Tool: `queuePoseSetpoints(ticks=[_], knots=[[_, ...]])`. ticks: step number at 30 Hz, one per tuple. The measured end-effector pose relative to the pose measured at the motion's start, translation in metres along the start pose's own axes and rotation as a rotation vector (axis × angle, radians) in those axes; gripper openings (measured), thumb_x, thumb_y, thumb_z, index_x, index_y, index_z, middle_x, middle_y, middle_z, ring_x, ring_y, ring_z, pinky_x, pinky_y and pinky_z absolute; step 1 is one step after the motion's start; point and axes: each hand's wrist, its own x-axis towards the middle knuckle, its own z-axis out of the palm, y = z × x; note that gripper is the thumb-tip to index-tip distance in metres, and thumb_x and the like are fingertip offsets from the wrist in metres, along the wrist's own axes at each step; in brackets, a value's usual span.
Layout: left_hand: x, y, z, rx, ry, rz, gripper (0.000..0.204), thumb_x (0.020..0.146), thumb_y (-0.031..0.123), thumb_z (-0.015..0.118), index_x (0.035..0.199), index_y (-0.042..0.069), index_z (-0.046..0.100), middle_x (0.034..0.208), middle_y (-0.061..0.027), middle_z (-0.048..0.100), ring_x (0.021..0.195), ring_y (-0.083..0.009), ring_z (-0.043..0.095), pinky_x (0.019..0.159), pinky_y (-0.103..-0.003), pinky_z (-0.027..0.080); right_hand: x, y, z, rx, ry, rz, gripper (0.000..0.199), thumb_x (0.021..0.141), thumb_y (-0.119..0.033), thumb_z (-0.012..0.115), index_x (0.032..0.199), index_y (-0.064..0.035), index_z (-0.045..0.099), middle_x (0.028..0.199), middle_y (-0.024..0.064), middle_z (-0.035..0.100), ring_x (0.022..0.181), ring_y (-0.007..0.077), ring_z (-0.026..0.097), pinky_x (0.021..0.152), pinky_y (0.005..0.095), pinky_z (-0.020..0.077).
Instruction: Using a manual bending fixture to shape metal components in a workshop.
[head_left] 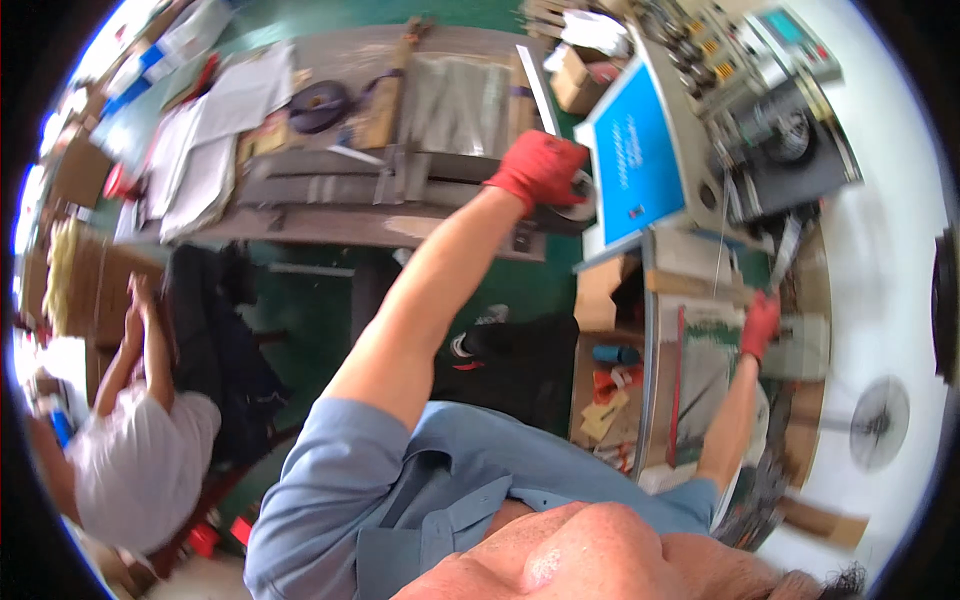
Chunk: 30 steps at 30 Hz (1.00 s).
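My left hand (540, 172), in a red glove, is closed at the right end of the workbench. A round, grey-and-white roll-like thing (576, 204) shows just beneath its fingers; whether the hand grips it is not clear. Off to the right, my right hand (760, 326), also red-gloved, is closed beside the shelf unit. A narrow pale strip (789, 246) runs down from the black machine (790, 150) toward its fingers, and what they hold is too small to make out. Left of that strip hangs a thin line (721, 240). A white box with a blue panel (640, 150) stands between my hands.
Papers (205, 130), a dark tape roll (319, 106) and grey metal bars (310, 190) lie on the workbench (330, 228). A seated person (150, 450) is at the left. A fan (879, 425) stands near the right wall. Below the blue panel, shelves hold an open cardboard box (600, 295).
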Motion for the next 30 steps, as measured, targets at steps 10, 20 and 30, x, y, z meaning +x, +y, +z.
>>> queuePoseSetpoints(ticks=[10, 20, 30], knots=[[-0.007, 0.001, 0.001, -0.100, 0.098, 0.020, 0.049, 0.059, 0.049, 0.076, 0.086, 0.010, 0.064, 0.080, -0.0121, 0.067, 0.080, -0.0324, 0.066, 0.071, -0.042, 0.052, 0.061, 0.057, -0.127, -0.148, 0.435, 0.227, 0.054, 0.097, -0.044, 0.046, 0.106, 0.0069, 0.061, 0.102, 0.0285, 0.064, 0.090, 0.0433, 0.061, 0.078, 0.0484, 0.0471], [-0.011, 0.008, 0.003, -0.060, 0.213, 0.007, 0.050, 0.056, 0.046, 0.077, 0.087, 0.009, 0.065, 0.073, -0.0107, 0.067, 0.072, -0.0313, 0.065, 0.066, -0.041, 0.050, 0.013, 0.058, -0.121, 0.038, 0.585, 0.102, 0.046, 0.092, -0.041, 0.058, 0.105, 0.0034, 0.064, 0.085, 0.0132, 0.065, 0.068, 0.0227, 0.059, 0.060, 0.0367, 0.0469], [-0.041, 0.082, -0.036, -0.346, 0.590, -0.071, 0.085, 0.067, 0.043, 0.076, 0.131, -0.003, 0.044, 0.132, -0.0244, 0.047, 0.124, -0.0414, 0.044, 0.100, -0.052, 0.037, 0.040, -0.169, -0.191, 0.681, -0.022, -0.049, 0.039, 0.099, -0.034, 0.047, 0.128, -0.0091, 0.057, 0.085, -0.0016, 0.052, 0.066, 0.0086, 0.048, 0.058, 0.0208, 0.0394]])
